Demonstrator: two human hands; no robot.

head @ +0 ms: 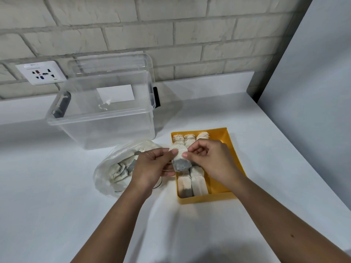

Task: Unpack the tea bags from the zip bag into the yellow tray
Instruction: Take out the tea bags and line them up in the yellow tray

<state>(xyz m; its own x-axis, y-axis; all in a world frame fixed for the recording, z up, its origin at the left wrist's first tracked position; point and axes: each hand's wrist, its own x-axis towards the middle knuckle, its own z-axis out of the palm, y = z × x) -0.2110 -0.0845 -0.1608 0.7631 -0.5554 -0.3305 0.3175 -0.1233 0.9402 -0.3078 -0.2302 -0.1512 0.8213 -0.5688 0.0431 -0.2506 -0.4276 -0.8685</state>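
The tea bag (180, 160) I hold sits in the air over the left edge of the yellow tray (218, 185), between my two hands. Its long axis runs roughly away from me, tilted a little to the left at the far end. The dark, filled end points back toward me and the pale end points toward the wall.

Nearest me on the white counter (57, 205), two tea bags (191, 184) lie side by side in the near left part of the tray, lengthwise along it. My right hand (210, 162) and the held bag cover the middle of the tray. The tray's right side shows bare yellow.

To the left, just beside the tray, the zip bag (114, 168) lies slumped with more tea bags inside, partly behind my left hand (152, 166). A thin black loop (157, 186) lies under that wrist, perhaps a rubber band; I cannot tell.

Three more tea bags (187, 138) line the tray's far end. Beyond stand a clear plastic box (106, 118), its lid (114, 63) against the brick wall (190, 35), and a wall socket (40, 72).

My left thumb and forefinger pinch the bag's left edge; my right thumb and forefinger pinch its right edge near the pale end. My other right fingers curl loosely.
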